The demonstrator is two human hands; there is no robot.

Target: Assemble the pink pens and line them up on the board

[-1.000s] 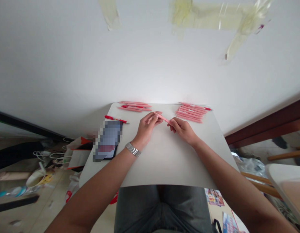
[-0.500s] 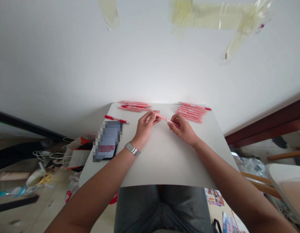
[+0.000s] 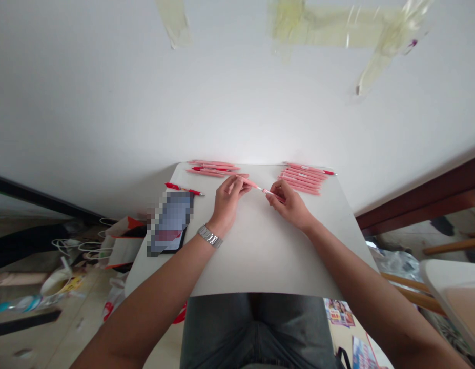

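Observation:
Above the middle of a small white table (image 3: 260, 256), my left hand (image 3: 227, 197) pinches the pink barrel of a pen (image 3: 254, 184). My right hand (image 3: 287, 202) grips the pen's other end, where a thin red refill (image 3: 268, 192) shows between the two hands. A pile of pink pens (image 3: 214, 169) lies at the far left of the table. Another pile of pink pens (image 3: 302, 177) lies at the far right, just beyond my right hand. A single red pen (image 3: 183, 189) rests by the left edge.
A phone with a blurred screen (image 3: 171, 221) lies at the table's left edge. A white wall stands right behind the table. Bags, cables and cups clutter the floor on the left. Wooden furniture and magazines (image 3: 341, 312) are on the right.
The hands have drawn slightly apart along the pen, and the refill now shows between them. Both hands shifted a little toward the wall.

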